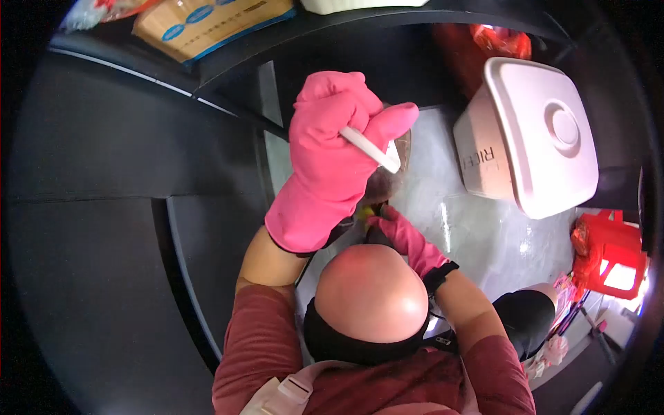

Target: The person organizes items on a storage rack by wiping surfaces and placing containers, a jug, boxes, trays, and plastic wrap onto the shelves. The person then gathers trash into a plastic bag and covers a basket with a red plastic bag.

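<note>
My left hand (332,135) wears a long pink rubber glove and is raised in front of me. Its fingers are wrapped round a white plastic handle (373,151), whose far end is hidden by the glove. Behind and below it shows part of a brownish, rounded thing (387,185), mostly covered by the hand. Lower and nearer my knee, my right hand (401,235), also gloved in pink, has its fingers closed at a small dark and yellow thing (370,213) that I cannot make out.
A pale lidded bin marked RICE (546,135) stands on the grey floor (443,221) at right. Red bags (609,256) lie beyond it. A dark cabinet (90,159) fills the left, and a shelf above holds a brown and blue package (214,24).
</note>
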{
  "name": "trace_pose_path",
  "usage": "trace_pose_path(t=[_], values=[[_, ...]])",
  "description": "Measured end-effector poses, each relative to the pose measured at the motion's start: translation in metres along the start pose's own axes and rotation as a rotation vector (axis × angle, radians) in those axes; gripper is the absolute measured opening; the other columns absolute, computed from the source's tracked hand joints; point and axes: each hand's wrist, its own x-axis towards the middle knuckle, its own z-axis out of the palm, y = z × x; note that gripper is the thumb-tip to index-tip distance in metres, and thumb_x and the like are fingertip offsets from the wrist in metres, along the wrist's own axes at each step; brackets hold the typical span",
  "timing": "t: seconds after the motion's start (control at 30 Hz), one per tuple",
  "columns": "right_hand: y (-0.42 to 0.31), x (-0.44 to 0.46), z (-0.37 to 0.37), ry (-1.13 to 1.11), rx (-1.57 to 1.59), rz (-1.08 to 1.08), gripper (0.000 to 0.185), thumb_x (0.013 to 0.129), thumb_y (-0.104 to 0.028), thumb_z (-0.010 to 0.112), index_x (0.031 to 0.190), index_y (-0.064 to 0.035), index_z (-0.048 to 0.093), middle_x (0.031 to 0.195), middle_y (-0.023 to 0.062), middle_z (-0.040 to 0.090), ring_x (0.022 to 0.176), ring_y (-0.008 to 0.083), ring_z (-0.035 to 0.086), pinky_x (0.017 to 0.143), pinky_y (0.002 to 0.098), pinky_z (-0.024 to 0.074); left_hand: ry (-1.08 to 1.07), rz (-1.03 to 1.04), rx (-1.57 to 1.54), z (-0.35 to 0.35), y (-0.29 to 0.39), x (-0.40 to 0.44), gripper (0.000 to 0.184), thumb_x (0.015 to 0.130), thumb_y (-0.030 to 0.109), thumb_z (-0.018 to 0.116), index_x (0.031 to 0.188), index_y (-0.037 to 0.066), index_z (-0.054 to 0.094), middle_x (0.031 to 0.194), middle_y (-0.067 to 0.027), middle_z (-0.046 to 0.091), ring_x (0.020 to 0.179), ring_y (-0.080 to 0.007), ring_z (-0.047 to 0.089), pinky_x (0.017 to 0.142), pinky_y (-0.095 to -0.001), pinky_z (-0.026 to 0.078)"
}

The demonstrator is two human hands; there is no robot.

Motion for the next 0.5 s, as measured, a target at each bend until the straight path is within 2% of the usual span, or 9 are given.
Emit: trace_pose_path(t=[0.03,0.1,0.17,0.23,0.27,0.3,0.33,0.4,0.5], values=[[0.028,0.005,0.001,-0.051,0.05,-0.098,0.051,0.093,-0.025,0.067,0.135,0.001,0.051,0.121,0.0088,0.064,0.113,0.0186,0.055,0.1,0.0313,0.0411,0.023,-0.065,-0.096,0.015,0.003,-0.002,0.036,0.062,0.005,0.086,0.056,0.008,0.051,0.068,0.0003,0.059,0.072,-0.0196,0.053,0.076,-0.0371,0.05],[0.013,-0.012,-0.005,-0.16,0.087,-0.175,0.045,0.093,-0.023,0.064,0.13,0.002,0.056,0.12,0.0079,0.065,0.11,0.0165,0.056,0.099,0.0322,0.0416,-0.01,-0.092,-0.15,0.042,0.008,-0.014,0.036,0.062,0.004,0.086,0.056,0.008,0.051,0.068,0.0001,0.059,0.071,-0.0196,0.053,0.075,-0.037,0.049],[0.049,-0.015,-0.014,-0.035,0.078,-0.217,0.04,0.093,-0.022,0.063,0.125,0.001,0.06,0.115,0.0068,0.066,0.106,0.0158,0.057,0.097,0.0323,0.0428,-0.037,-0.28,-0.225,0.059,0.013,-0.032,0.036,0.061,0.002,0.086,0.057,0.008,0.051,0.067,-0.0008,0.058,0.074,-0.0198,0.054,0.075,-0.0368,0.049],[0.075,-0.022,-0.028,0.075,0.17,-0.272,0.032,0.092,-0.021,0.063,0.117,-0.0017,0.065,0.101,0.0043,0.068,0.095,0.0143,0.058,0.088,0.0319,0.046,-0.088,-0.203,-0.3,0.071,0.015,-0.046,0.036,0.061,0.001,0.086,0.057,0.008,0.051,0.069,-0.0015,0.057,0.076,-0.0203,0.055,0.074,-0.0361,0.049],[0.077,-0.022,-0.037,0.087,0.179,-0.266,0.032,0.092,-0.021,0.063,0.117,-0.0017,0.065,0.101,0.0043,0.068,0.095,0.0143,0.058,0.088,0.0319,0.046,-0.126,-0.12,-0.365,0.073,0.014,-0.051,0.036,0.061,0.001,0.086,0.058,0.009,0.051,0.07,-0.0023,0.057,0.078,-0.0208,0.056,0.073,-0.0354,0.048],[0.074,-0.021,-0.048,0.097,0.134,-0.174,0.03,0.092,-0.016,0.064,0.119,-0.0021,0.064,0.108,0.0057,0.068,0.097,0.0155,0.059,0.089,0.0316,0.0467,-0.087,-0.192,-0.219,0.07,0.02,-0.049,0.034,0.06,0.001,0.086,0.059,0.009,0.054,0.075,-0.0035,0.058,0.082,-0.0217,0.058,0.073,-0.0345,0.048],[0.072,-0.022,-0.057,0.106,0.088,-0.082,0.03,0.092,-0.012,0.065,0.12,-0.0024,0.063,0.114,0.007,0.067,0.1,0.0167,0.059,0.089,0.0314,0.0475,0.023,-0.302,-0.188,0.066,0.015,-0.055,0.03,0.061,0.0,0.086,0.061,0.008,0.056,0.079,-0.0036,0.059,0.084,-0.021,0.059,0.075,-0.0343,0.049],[0.069,-0.026,-0.089,0.15,-0.11,-0.028,0.025,0.092,-0.01,0.065,0.116,-0.0036,0.064,0.106,0.005,0.069,0.093,0.0135,0.059,0.082,0.0286,0.0491,0.153,-0.426,-0.199,0.052,0.009,-0.063,0.028,0.064,-0.001,0.083,0.062,0.007,0.057,0.077,-0.0028,0.059,0.082,-0.0189,0.058,0.079,-0.0356,0.05],[0.045,-0.024,-0.135,0.393,0.224,-0.179,0.023,0.089,-0.009,0.068,0.112,-0.0053,0.065,0.096,0.0037,0.069,0.087,0.0138,0.061,0.078,0.0279,0.0499,0.155,-0.41,-0.152,0.032,0.002,-0.062,0.034,0.071,-0.004,0.079,0.063,0.007,0.048,0.073,-0.0027,0.056,0.078,-0.018,0.056,0.089,-0.0369,0.049]])
